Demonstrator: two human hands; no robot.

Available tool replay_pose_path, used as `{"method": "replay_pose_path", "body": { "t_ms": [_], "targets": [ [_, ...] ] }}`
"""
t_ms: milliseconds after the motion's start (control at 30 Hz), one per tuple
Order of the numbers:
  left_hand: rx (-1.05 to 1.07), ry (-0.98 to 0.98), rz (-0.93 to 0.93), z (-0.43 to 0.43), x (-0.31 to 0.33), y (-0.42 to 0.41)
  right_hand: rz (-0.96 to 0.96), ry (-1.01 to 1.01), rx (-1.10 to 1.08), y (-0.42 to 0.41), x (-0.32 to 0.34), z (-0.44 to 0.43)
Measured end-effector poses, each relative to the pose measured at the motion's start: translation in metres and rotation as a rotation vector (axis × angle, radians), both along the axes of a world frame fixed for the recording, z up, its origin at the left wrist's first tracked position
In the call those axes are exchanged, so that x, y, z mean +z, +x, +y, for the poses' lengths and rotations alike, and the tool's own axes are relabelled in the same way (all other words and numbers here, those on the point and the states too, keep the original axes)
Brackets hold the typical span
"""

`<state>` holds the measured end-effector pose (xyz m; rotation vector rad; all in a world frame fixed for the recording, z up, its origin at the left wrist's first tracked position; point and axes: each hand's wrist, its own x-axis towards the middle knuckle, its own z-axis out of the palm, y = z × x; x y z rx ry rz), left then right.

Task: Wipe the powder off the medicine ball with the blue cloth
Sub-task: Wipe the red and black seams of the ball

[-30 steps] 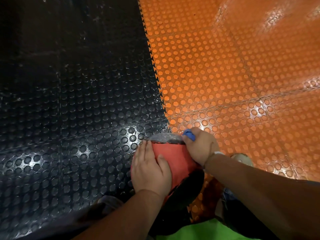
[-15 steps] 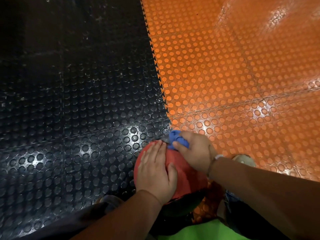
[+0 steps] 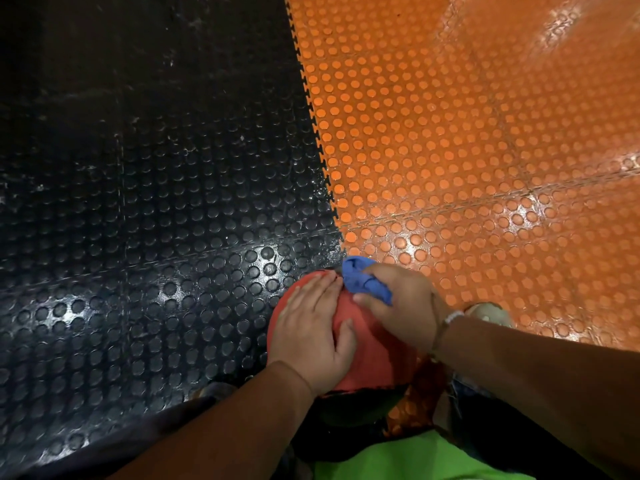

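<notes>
A red and black medicine ball [image 3: 375, 358] sits on the floor close in front of me, at the seam between black and orange tiles. My left hand [image 3: 311, 327] lies flat on its top left side with straight fingers. My right hand [image 3: 401, 306] grips a bunched blue cloth [image 3: 363, 280] and presses it on the ball's far top edge. Most of the ball's upper surface is hidden under both hands; no powder shows on the red part I can see.
Black studded floor tiles [image 3: 156, 202] fill the left, orange studded tiles [image 3: 467, 133] the right. A shoe tip [image 3: 488, 313] shows beside my right wrist. Green clothing [image 3: 398, 459] and dark trousers lie at the bottom edge.
The ball has turned, so its powdered grey patch at the far edge is no longer visible. My right hand moved left over the top and more blue cloth now shows. The left hand stayed on the ball.
</notes>
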<state>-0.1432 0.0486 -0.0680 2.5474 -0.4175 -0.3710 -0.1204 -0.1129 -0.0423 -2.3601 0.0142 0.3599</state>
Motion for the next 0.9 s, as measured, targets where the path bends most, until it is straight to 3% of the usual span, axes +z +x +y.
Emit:
{"method": "replay_pose_path", "body": {
  "t_ms": [133,233,300,400,467,533,600,667,800,833,900],
  "targets": [
    [0.115,0.195,0.021,0.0,0.012,0.009,0.228,0.086,-0.361,0.01,-0.01,-0.008],
    [0.331,0.295,0.188,-0.014,0.02,0.016,0.207,0.062,-0.447,0.006,-0.01,0.001],
    [0.425,0.242,0.298,-0.022,0.021,0.022,0.008,0.173,-0.378,-0.006,0.0,0.013],
    [0.462,0.204,0.278,-0.008,0.015,0.029,-0.198,0.201,-0.123,-0.018,-0.003,0.022],
    [0.447,0.152,0.285,0.002,0.013,0.033,-0.061,0.201,-0.21,-0.008,-0.012,0.013],
    [0.434,0.13,0.318,0.003,0.016,0.038,0.196,0.186,-0.385,0.011,-0.015,0.007],
    [0.453,0.142,0.324,0.0,0.016,0.042,0.267,0.119,-0.395,0.027,-0.018,0.006],
    [0.486,0.151,0.313,-0.001,0.015,0.044,0.2,0.128,-0.265,0.028,-0.007,0.015],
    [0.489,0.142,0.324,0.006,0.014,0.045,-0.205,0.114,0.086,0.003,0.001,0.025],
    [0.477,0.137,0.324,0.007,0.015,0.045,-0.184,0.168,0.054,0.006,0.0,0.021],
    [0.455,0.127,0.309,0.005,0.015,0.044,0.036,0.254,-0.147,0.023,-0.01,0.01]
  ]
}}
